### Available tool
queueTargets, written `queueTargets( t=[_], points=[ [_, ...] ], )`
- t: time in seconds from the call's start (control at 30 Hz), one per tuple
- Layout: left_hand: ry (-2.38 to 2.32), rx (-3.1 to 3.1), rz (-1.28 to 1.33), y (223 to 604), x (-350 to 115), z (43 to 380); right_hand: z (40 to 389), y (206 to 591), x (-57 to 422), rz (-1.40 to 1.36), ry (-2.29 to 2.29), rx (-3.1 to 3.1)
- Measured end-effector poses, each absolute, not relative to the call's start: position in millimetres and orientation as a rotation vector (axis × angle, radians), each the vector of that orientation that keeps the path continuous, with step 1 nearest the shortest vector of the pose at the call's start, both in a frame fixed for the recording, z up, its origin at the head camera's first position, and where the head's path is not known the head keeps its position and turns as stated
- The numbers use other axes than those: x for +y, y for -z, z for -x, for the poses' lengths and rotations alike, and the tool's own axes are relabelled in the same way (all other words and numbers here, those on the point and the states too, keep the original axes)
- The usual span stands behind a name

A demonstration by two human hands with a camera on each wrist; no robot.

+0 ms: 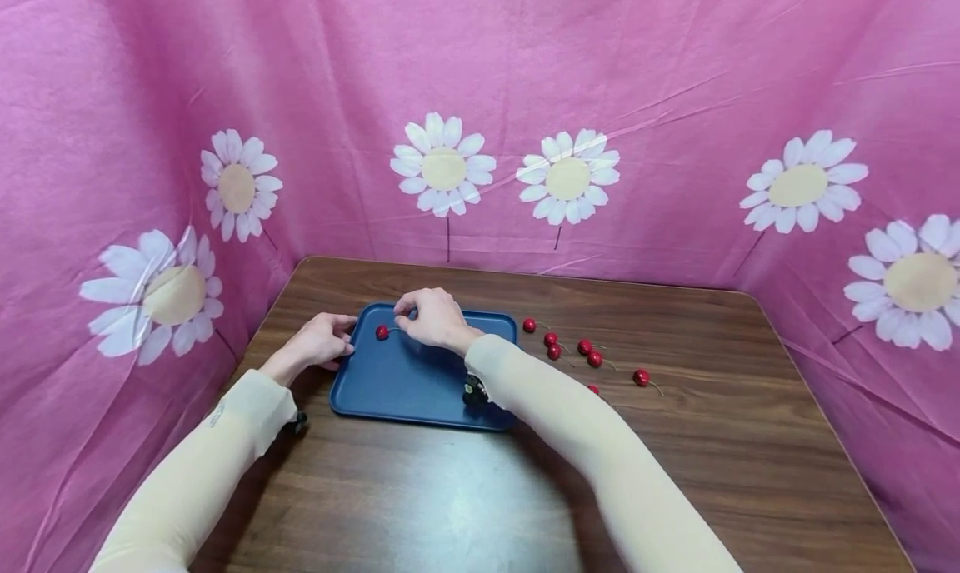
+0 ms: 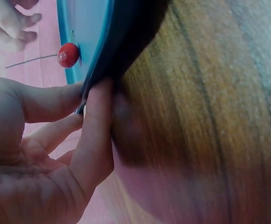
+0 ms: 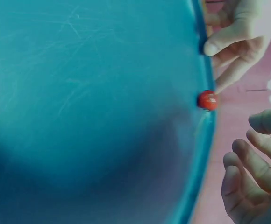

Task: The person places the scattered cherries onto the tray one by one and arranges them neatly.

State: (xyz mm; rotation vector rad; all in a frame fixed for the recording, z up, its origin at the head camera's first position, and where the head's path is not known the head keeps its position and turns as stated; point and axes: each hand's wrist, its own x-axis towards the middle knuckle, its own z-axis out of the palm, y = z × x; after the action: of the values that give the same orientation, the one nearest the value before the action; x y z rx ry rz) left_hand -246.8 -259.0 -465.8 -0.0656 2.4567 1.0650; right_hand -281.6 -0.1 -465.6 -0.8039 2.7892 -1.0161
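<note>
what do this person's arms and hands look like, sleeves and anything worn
Long, pale cream sleeves cover both arms: the left sleeve bears a small dark marking near its cuff; the right sleeve looks plain. A small black object shows at each wrist. The left hand and right hand are gloveless.

A brown bench (image 1: 720, 456) with dark streaks of wood grain and rounded far corners fills the lower middle of the head view; a pale glare (image 1: 457, 498) lies on its near part; a pink cloth (image 1: 337, 57) hangs behind it and along both sides, creased and softly folded; six white daisies (image 1: 444, 167) with pale yellow centres mark the cloth, two left, two at the back, two right; thin dark stems (image 1: 448, 240) run down from them.
</note>
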Motion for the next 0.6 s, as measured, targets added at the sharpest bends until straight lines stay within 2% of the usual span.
queueTargets(
  t=[0.6],
  points=[
    [-1.077,2.437,0.015,468.3,-260.6,246.9,249.1,430.4,100.8,1.058,1.116,2.780]
  ],
)
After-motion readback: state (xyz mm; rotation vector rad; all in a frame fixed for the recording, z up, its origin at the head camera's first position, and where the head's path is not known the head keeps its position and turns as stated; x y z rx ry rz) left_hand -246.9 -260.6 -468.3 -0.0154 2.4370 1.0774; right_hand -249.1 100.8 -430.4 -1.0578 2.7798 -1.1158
